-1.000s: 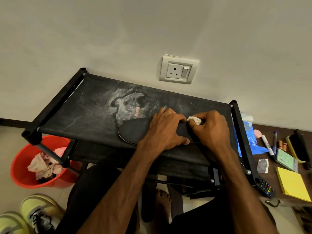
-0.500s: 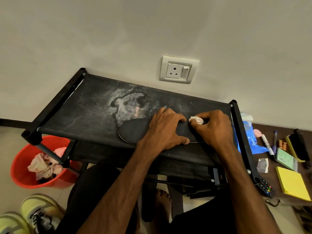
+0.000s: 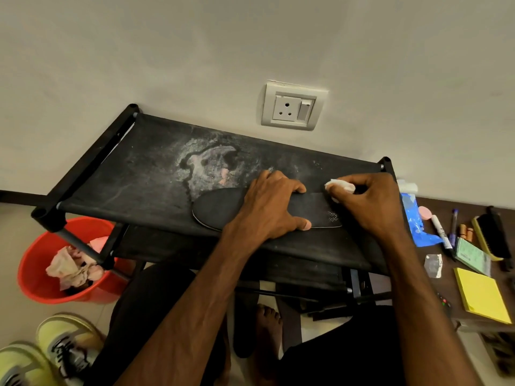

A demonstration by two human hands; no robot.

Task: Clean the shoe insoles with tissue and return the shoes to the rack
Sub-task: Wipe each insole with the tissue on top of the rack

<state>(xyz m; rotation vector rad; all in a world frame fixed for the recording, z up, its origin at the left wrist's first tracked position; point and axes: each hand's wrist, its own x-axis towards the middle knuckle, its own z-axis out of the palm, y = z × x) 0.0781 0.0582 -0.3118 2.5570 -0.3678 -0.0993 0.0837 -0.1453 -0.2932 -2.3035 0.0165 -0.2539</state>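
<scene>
A black insole (image 3: pixel 217 208) lies flat on the top shelf of the black shoe rack (image 3: pixel 133 179). My left hand (image 3: pixel 271 207) presses down on its middle, fingers spread over the far edge and thumb at the near edge. My right hand (image 3: pixel 370 204) pinches a small wad of white tissue (image 3: pixel 340 188) against the insole's right end, where a pale printed mark shows. A pair of yellow-green sneakers (image 3: pixel 64 341) stands on the floor at the lower left. A second dark insole (image 3: pixel 243 324) lies on the floor between my legs.
A red bucket (image 3: pixel 36 274) with crumpled used tissues sits left under the rack. To the right, a brown surface holds a blue plastic bag (image 3: pixel 415 224), pens, a yellow notepad (image 3: pixel 482 296) and a brush (image 3: pixel 493 235). A wall socket (image 3: pixel 292 107) is above the rack.
My right hand has slid the tissue rightward along the insole toward its end, uncovering the printed mark. My left hand stays pressed on the insole.
</scene>
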